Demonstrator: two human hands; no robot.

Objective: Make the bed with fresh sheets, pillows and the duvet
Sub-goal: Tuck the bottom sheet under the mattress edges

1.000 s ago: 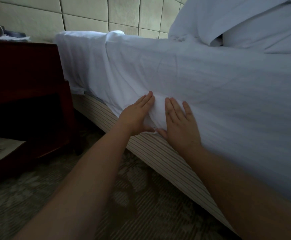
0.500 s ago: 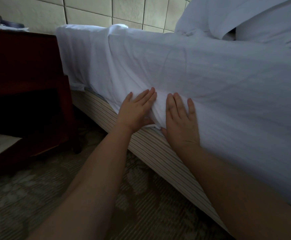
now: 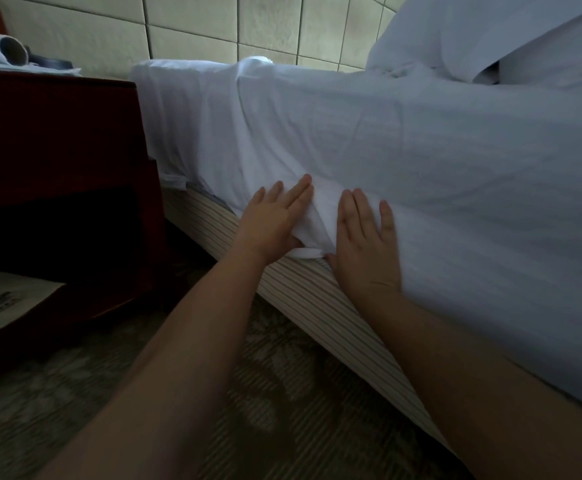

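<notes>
A white sheet (image 3: pixel 403 161) hangs over the side of the mattress, down to the striped bed base (image 3: pixel 320 306). My left hand (image 3: pixel 272 223) lies flat on the sheet's lower edge with straight fingers, its thumb under a bunched fold. My right hand (image 3: pixel 365 244) presses flat on the sheet just to the right, fingers spread, thumb at the hem. A small fold of cloth (image 3: pixel 317 230) bulges between the two hands. White pillows (image 3: pixel 490 36) lie at the top right on the bed.
A dark red wooden nightstand (image 3: pixel 57 161) stands close to the left of the bed, with a rolled cloth (image 3: pixel 8 50) on top. A padded beige headboard wall (image 3: pixel 213 26) runs behind. Patterned carpet (image 3: pixel 57 410) covers the floor below.
Both hands have slid slightly up and left along the sheet's lower edge, and the fold between them has bunched more. The view has shifted a little.
</notes>
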